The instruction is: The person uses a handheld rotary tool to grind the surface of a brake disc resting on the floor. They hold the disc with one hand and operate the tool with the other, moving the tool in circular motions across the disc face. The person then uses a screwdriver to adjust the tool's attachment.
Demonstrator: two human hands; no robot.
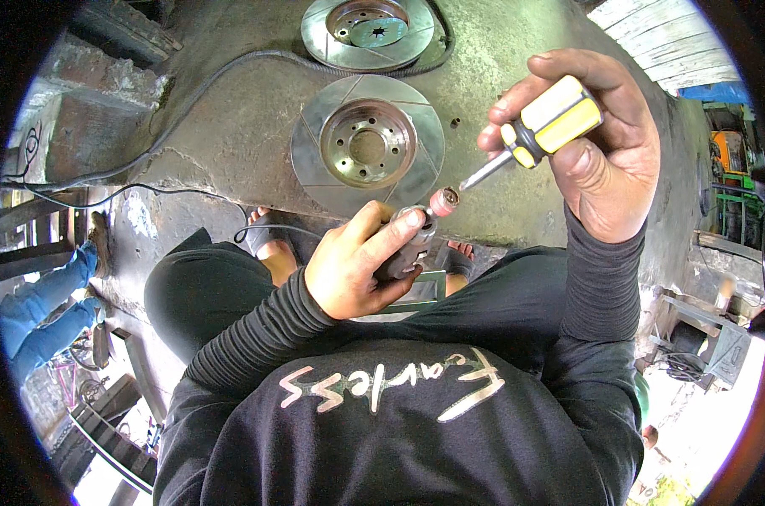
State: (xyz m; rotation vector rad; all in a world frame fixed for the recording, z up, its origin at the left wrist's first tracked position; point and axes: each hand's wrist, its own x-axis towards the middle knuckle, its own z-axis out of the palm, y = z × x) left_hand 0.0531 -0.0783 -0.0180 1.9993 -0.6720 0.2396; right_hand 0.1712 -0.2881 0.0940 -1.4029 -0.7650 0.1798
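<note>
My left hand [349, 261] is wrapped around a dark, rounded power tool body [404, 257], its thumb lying along the top. At the tool's far end a short red collar [443, 201] with a metal-lined opening points up and to the right. In my right hand [610, 160], raised higher, a stubby screwdriver [560, 118] with a yellow and black handle sits between thumb and fingers. Its metal shaft slants down to the left, with the tip close to the collar; whether they touch I cannot tell. Just beyond my left hand lies a slotted brake disc [311, 139].
Farther off, a second brake disc [315, 38] carries a small round plate [391, 34]. A black cable [205, 72] winds over the concrete floor [231, 126], and a thinner cord [188, 192] runs toward my left hand. Another person's jeans-clad legs [41, 316] show at left.
</note>
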